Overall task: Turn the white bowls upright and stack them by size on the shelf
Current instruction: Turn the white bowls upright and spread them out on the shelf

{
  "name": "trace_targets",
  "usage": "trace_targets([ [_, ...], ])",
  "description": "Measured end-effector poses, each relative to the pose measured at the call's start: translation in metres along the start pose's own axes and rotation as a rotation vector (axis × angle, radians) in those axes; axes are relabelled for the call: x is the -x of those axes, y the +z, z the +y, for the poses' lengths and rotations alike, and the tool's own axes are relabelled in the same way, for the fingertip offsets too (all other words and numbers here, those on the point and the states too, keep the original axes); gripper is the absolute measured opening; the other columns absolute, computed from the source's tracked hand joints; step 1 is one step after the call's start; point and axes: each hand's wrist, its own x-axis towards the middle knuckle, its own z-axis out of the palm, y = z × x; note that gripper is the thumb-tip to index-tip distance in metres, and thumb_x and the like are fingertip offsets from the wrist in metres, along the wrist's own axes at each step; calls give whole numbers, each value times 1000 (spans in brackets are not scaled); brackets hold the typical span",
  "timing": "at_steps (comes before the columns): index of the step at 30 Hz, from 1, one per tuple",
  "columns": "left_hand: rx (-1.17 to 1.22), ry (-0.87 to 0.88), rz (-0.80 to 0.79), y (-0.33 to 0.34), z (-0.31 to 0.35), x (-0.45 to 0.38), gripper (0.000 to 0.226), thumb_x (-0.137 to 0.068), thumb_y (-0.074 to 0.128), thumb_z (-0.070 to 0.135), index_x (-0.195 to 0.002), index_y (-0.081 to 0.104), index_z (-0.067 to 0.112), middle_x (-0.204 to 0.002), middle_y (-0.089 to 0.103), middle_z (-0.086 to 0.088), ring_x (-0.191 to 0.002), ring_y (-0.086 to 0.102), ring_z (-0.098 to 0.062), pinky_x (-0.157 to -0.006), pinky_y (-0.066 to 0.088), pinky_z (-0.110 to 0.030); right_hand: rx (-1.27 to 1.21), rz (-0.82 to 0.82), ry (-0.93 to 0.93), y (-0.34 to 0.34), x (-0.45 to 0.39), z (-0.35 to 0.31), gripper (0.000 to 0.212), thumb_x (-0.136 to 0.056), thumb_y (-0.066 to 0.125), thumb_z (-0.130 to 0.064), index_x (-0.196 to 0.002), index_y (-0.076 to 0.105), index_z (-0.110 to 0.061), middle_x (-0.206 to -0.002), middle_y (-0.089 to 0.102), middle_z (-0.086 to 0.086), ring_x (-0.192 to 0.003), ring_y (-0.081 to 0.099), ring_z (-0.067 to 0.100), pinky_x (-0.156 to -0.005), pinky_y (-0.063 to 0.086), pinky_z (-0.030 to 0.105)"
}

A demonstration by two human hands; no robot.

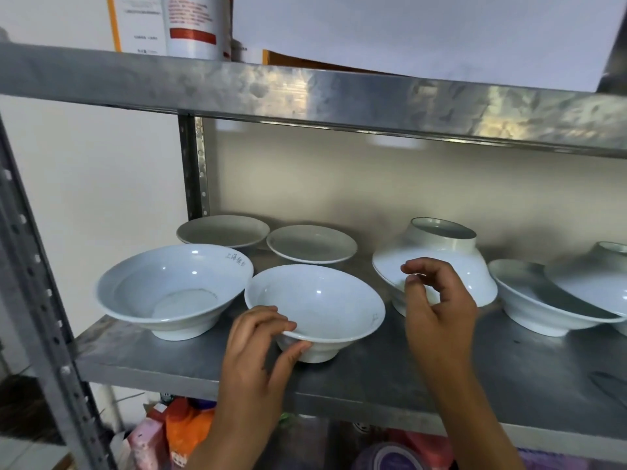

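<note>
Between the hands on the shelf (373, 371), an upright bowl (315, 300) is pinched at its rim by the left hand (261, 347); the right hand (437, 300) hovers loosely curled, empty, before an overturned bowl (437, 256).

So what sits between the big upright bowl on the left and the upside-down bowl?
In the head view, one smaller upright bowl, its rim pinched by the left hand. The right hand hovers before the upside-down bowl.

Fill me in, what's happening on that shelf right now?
A person is sorting white bowls on a metal shelf. The left hand pinches the rim of an upright bowl at the front. The right hand hangs by an overturned, tilted bowl, holding nothing. Another upright bowl stands left; nothing is stacked there yet.
</note>
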Motion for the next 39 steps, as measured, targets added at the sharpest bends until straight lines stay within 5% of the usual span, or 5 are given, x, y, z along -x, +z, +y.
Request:
trace_targets([
  [14,-14,-49,-79,4,1,2,27,-76,66,31,-102,58,28,-116,53,11,-120,46,-5,-100,32,-8,66,-27,7,-1,-5,10,21,-92,55,-4,-97,64,-23,-101,66,-13,-101,61,7,-76,45,7],
  [19,-94,-65,-38,-1,21,-11,32,-77,48,39,-108,55,34,-118,52,22,-121,42,-1,-105,38,-53,52,-15,6,-6,-16,10,21,-93,54,-3,-97,65,-21,-102,65,-11,-79,58,-13,-64,44,4],
  [27,-3,-59,-64,18,70,-53,35,-83,44,39,-117,49,37,-125,45,31,-120,38,12,-93,22,3,170,63,-156,-27,-63,37,23,-87,55,-7,-97,66,-24,-102,60,-16,-98,60,13,-70,51,36],
  [34,105,-31,-49,75,102,-77,31,-86,52,25,-116,52,34,-126,47,24,-114,35,24,-86,22,7,303,-1,-118,-56,-97,73,34,-87,61,-33,-120,65,-24,-134,53,2,-127,49,21,-107,40,34],
  [39,276,3,-88,109,122,-81,28,-84,54,12,-108,60,25,-125,56,16,-121,47,5,-93,32,-3,368,-224,129,-66,-122,76,46,-82,67,-52,-124,62,-33,-132,59,-1,-125,54,17,-103,46,35],
])
